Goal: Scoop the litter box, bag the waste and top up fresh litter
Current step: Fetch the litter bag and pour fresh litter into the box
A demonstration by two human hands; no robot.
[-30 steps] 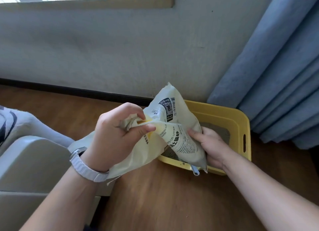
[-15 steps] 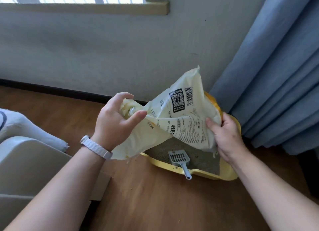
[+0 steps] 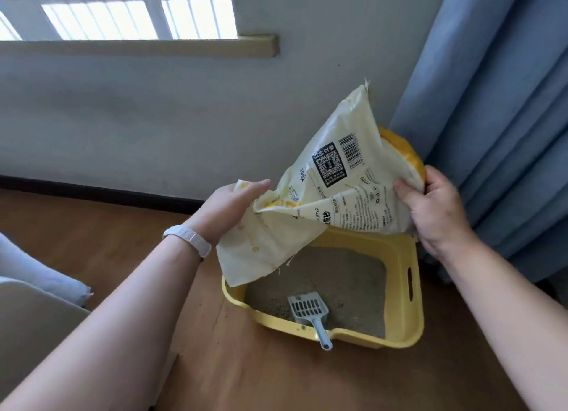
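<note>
Cream plastic litter bag, QR code, barcode, "LITTER" partly legible, tilted over far edge of yellow plastic litter box. Left hand fingers nearly straight, pinching torn mouth; right hand clasping bag's bottom. Grey slotted scoop in grey litter, handle over near rim. Blue curtain right, touching hand; wood floor near side open.

Daylight pours in from the window at upper left, its panes blown out to white. Below the window the wall is evenly, softly lit. Right of the window, the curtain bows from wide-angle distortion. Detail is slightly soft throughout.
</note>
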